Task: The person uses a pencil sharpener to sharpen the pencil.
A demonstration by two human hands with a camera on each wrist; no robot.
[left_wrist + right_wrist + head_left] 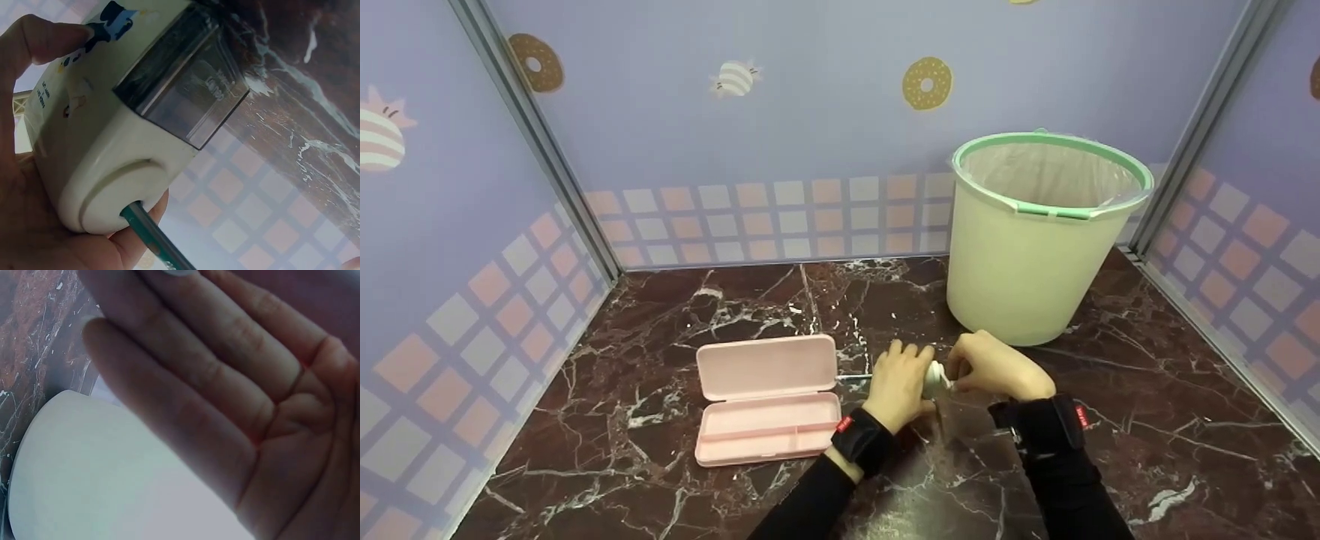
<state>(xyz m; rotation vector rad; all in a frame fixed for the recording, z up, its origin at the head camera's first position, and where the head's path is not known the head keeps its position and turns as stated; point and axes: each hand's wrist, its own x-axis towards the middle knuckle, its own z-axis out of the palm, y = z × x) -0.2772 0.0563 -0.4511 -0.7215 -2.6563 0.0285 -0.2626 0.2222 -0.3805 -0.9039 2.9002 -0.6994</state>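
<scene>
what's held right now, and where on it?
Left hand grips the cream pencil sharpener around its body; right hand is at its far end, hold unclear.

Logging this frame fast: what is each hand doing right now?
Left hand: grips the pencil sharpener, pencil in it.
Right hand: at the sharpener's far end; grip cannot be told.

The sharpener (112,129) is a cream-white plastic box with rounded corners, a dark see-through drawer (183,90) set in one side and small blue and orange prints on its shell (too blurred to read). It sits low over the marble, gripped, at about six o'clock from the bucket. A green pencil (154,236) stands in the round hole on its end face, its shaft pointing out toward nine o'clock in the head view (853,377).
</scene>
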